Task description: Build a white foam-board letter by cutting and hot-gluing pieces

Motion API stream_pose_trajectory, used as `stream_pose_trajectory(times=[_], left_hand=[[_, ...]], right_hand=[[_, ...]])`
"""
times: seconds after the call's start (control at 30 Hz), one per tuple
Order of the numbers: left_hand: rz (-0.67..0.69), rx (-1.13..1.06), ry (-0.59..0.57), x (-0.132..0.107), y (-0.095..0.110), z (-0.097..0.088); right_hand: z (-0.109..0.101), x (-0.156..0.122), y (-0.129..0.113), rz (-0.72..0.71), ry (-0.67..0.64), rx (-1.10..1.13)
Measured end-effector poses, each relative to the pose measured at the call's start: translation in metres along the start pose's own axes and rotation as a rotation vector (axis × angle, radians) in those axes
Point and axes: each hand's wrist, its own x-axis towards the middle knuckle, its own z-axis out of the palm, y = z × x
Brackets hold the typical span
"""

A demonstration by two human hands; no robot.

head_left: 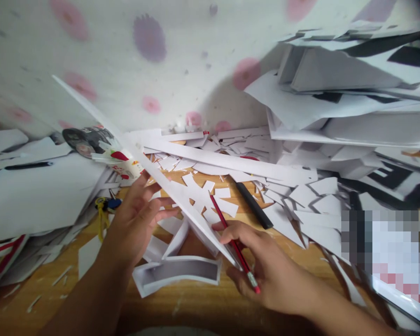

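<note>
A long thin white board (pixel 140 156) stands tilted on edge, rising from lower right to upper left. Its lower end is between the thumb and fingers of my right hand (pixel 262 261), which also holds a red and black pencil (pixel 227 224), eraser end toward me. My left hand (pixel 136 219) is open beside the board's left face, fingers spread and fingertips at or near it; exact contact is unclear. Beneath the board, a white box-like piece with a curved, hollow front (pixel 178 277) sits on the wooden table (pixel 154 312).
White scraps (pixel 224 193) litter the table around a black-handled tool (pixel 254 205). A patterned paper cup (pixel 124 165) and yellow-handled scissors (pixel 102 219) lie left, near a large white sheet (pixel 38 196). White structures (pixel 336 70) pile up at right, above a partly blurred-out device (pixel 402 294).
</note>
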Motion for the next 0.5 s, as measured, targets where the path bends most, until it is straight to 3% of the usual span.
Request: stream_pose_trajectory(times=[0.27,0.5], left_hand=[[-0.032,0.128,-0.242,-0.0078,-0.0087,-0.0005],[-0.003,0.063,-0.262,-0.0113,-0.0024,0.0080]], right_hand=[[0.0056,0.0016,0.0053,-0.018,0.089,0.057],[0.0055,0.0026,0.0019,-0.064,-0.006,0.056]])
